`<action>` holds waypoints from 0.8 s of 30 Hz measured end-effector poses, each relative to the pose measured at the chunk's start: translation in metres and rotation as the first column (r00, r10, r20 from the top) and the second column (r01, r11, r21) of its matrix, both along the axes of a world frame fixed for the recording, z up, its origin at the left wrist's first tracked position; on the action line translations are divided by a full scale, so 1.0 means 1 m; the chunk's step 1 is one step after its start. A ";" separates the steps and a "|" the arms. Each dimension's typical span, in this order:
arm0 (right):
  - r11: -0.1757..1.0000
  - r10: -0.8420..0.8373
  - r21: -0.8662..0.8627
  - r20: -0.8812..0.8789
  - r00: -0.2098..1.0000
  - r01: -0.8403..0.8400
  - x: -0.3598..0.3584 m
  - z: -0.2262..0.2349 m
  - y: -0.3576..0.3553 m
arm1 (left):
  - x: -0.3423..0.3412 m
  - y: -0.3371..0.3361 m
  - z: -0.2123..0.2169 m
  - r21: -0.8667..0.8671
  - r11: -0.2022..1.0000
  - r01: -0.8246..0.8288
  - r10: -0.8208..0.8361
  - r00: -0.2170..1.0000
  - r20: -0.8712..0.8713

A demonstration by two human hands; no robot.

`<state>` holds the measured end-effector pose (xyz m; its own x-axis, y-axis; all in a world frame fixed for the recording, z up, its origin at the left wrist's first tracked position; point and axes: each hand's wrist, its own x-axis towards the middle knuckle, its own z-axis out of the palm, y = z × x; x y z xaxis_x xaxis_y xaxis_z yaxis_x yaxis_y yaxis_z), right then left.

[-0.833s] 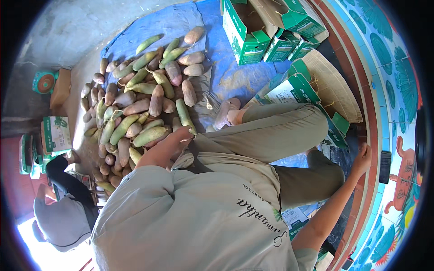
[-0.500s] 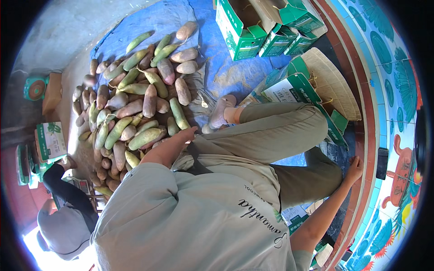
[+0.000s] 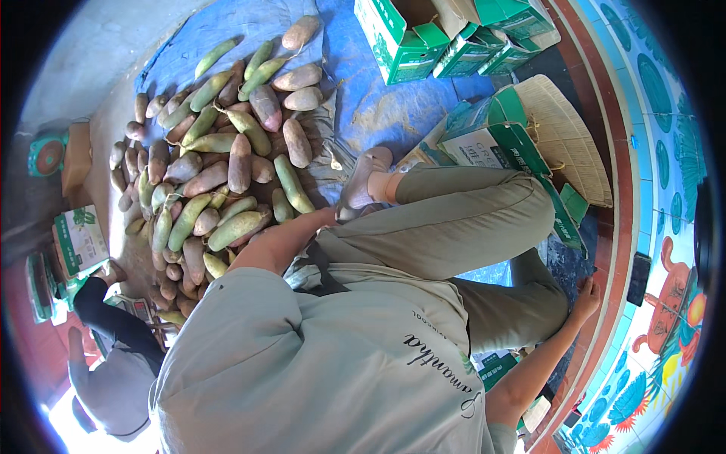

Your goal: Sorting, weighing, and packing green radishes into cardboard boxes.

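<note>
My left arm reaches toward the shoe [image 3: 364, 181] on my foot. My left hand [image 3: 330, 216] is beside the bent leg, its fingers mostly hidden there, and I cannot make out anything in it. To its left lies a large heap of long, thick root vegetables [image 3: 240, 163], green and purplish-brown, that look like radishes. On the other side, my right hand [image 3: 586, 300] hangs past my knee beside the red-brown tiled edge [image 3: 605, 250]. Its fingers look loosely apart, and nothing shows in them.
Blue sheeting [image 3: 370, 91] lies under part of the heap. Green-and-white cartons [image 3: 412, 53] stand at the far side. An opened carton [image 3: 499, 144] with a woven mat [image 3: 571, 132] is past my leg. A black phone-like object [image 3: 637, 278] rests by the tiles. Another person [image 3: 113, 386] works at left.
My left hand has moved in toward the shoe, and its fingers have gone out of sight. My right hand has dropped slightly and loosened. The whole view has shifted a little.
</note>
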<state>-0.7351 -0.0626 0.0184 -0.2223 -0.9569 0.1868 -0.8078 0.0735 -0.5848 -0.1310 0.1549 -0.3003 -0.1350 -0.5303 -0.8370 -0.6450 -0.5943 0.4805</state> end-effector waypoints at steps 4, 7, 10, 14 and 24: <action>0.998 -0.038 0.040 0.006 0.999 0.038 0.002 0.000 0.002 | -0.001 0.004 -0.004 0.007 0.999 0.037 -0.037 0.999 0.000; 0.996 -0.011 0.085 -0.019 1.000 0.013 -0.007 -0.002 -0.004 | 0.001 0.008 -0.005 0.001 0.998 0.065 -0.065 0.998 -0.002; 0.993 0.009 0.119 -0.009 1.000 -0.008 -0.010 -0.003 -0.005 | 0.002 0.008 0.001 -0.023 0.994 0.111 -0.111 0.994 0.005; 0.993 -0.007 0.120 -0.017 1.000 0.009 -0.018 0.000 -0.005 | -0.002 0.000 0.015 -0.084 0.977 0.197 -0.196 0.980 0.017; 0.990 0.044 0.141 -0.180 0.983 -0.019 -0.001 0.004 -0.011 | -0.009 0.005 0.036 -0.189 0.921 0.342 -0.331 0.940 0.087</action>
<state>-0.7357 -0.0738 0.0222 -0.1660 -0.9822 0.0875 -0.9032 0.1159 -0.4132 -0.1402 0.1598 -0.2646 -0.2937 -0.6167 -0.7303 -0.8174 -0.2340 0.5263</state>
